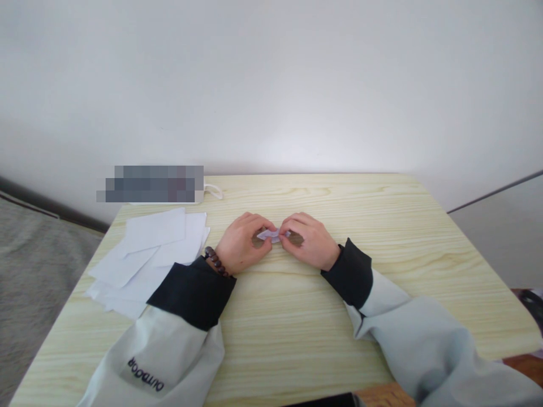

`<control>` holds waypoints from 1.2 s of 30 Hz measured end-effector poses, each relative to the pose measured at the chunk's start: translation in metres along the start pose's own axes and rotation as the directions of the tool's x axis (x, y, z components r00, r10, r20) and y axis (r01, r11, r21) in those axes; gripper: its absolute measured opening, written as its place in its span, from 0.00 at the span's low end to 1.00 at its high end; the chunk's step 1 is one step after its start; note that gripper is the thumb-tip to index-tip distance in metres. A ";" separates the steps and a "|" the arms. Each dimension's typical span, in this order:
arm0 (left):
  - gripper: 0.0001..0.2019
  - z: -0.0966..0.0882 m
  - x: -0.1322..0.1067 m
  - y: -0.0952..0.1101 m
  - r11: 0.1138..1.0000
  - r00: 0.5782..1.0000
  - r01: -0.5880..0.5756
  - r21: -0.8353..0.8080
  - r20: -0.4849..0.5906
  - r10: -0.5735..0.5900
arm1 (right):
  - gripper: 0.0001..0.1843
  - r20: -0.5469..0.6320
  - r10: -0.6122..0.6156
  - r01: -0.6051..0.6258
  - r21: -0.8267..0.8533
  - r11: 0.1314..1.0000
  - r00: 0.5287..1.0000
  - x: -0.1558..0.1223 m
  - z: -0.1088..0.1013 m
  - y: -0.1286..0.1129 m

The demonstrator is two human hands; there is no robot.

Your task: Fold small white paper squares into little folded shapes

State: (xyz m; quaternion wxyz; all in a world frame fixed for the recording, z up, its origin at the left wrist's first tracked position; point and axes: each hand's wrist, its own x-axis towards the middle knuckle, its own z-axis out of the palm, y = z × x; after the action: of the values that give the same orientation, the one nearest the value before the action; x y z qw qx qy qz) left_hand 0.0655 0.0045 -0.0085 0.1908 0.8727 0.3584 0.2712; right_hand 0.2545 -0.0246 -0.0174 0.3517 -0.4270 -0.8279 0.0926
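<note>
Between my two hands is a small folded piece of white paper (268,234) with pointed ends, held just over the wooden table (292,328). My left hand (241,243), with a dark bead bracelet at the wrist, pinches it between thumb and fingers from the left. From the right, my right hand (311,240) pinches it the same way. The fingertips of both hands nearly meet at its middle and cover part of it, so its full shape cannot be made out.
Several loose white paper sheets (139,260) lie overlapping on the table's left side. Behind them is a blurred-out object (155,185) with a white strap loop (214,191). A white wall (297,85) rises at the table's far edge. Something black (322,400) shows at the near edge.
</note>
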 end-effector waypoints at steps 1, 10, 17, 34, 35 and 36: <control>0.09 0.000 0.000 0.000 1.000 1.000 -0.004 0.004 0.002 0.004 | 0.03 0.001 -0.003 0.003 -0.007 1.000 1.000 0.000 0.000 0.000; 0.06 0.005 -0.001 -0.002 1.000 1.000 -0.001 0.015 -0.016 0.001 | 0.03 0.015 0.048 -0.046 -0.097 0.994 0.999 0.000 0.004 -0.005; 0.05 0.002 -0.001 0.003 1.000 0.999 -0.004 0.025 -0.034 0.005 | 0.03 -0.002 0.066 -0.065 -0.105 0.992 0.998 0.001 0.004 -0.007; 0.07 0.003 -0.003 0.014 0.949 1.000 0.012 0.314 -0.011 -0.009 | 0.05 0.068 0.087 -0.076 -0.154 0.985 0.994 0.000 0.005 -0.006; 0.07 0.003 -0.003 0.013 0.948 1.000 0.015 0.319 -0.004 -0.015 | 0.05 0.075 0.088 -0.076 -0.159 0.984 0.993 0.000 0.005 -0.006; 0.07 0.003 -0.003 0.013 0.944 1.000 0.022 0.328 -0.001 -0.023 | 0.05 0.082 0.090 -0.076 -0.161 0.984 0.993 0.000 0.005 -0.006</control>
State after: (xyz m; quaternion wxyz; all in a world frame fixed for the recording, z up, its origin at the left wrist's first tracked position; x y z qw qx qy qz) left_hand 0.0728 -0.0068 -0.0045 0.0464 0.8886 0.4080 0.2043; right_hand 0.2476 -0.0271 -0.0179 0.2753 -0.4831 -0.8290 0.0603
